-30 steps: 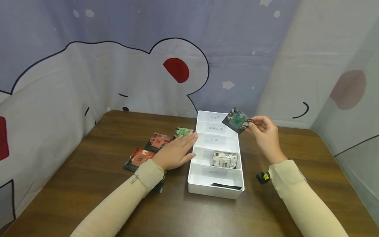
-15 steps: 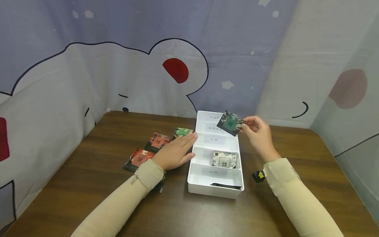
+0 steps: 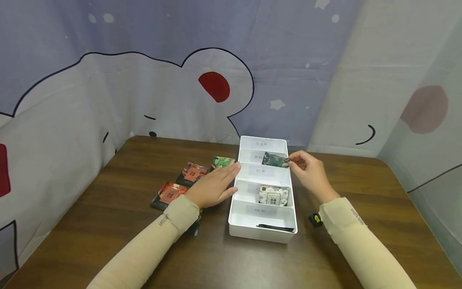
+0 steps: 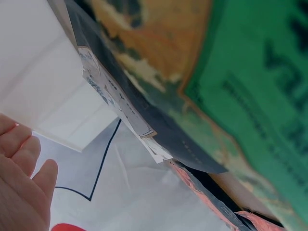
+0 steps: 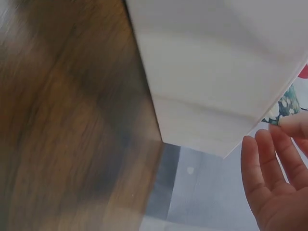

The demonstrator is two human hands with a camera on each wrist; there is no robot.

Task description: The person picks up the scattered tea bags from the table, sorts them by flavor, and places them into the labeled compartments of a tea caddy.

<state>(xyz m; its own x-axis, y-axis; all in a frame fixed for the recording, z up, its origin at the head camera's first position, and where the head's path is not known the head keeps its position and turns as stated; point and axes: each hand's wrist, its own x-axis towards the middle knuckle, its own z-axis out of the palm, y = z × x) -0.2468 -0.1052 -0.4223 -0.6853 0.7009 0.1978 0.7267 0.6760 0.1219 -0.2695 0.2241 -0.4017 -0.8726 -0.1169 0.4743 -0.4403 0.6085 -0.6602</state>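
My right hand [image 3: 312,174] pinches the right corner of a dark green tea sachet [image 3: 275,159], which sits partly down in the second compartment from the back of a white divided box [image 3: 258,233]. In the right wrist view, a corner of that sachet [image 5: 287,105] shows at the fingertips above the box rim. My left hand [image 3: 216,185] lies flat with straight fingers, its fingertips at the box's left rim. A white-patterned tea sachet [image 3: 274,196] leans in the fourth compartment. The front compartment holds a sachet [image 3: 275,228] seen as a thin black edge.
Left of the box, red tea sachets [image 3: 169,194] and a bright green one [image 3: 222,161] lie on the brown table [image 3: 119,192], partly behind my left hand. A printed curtain [image 3: 162,92] hangs behind the table. Paper labels mark the compartments.
The right hand has moved left and down, bringing the dark green tea sachet from above the box into the second compartment. The left hand has stayed at the left rim.
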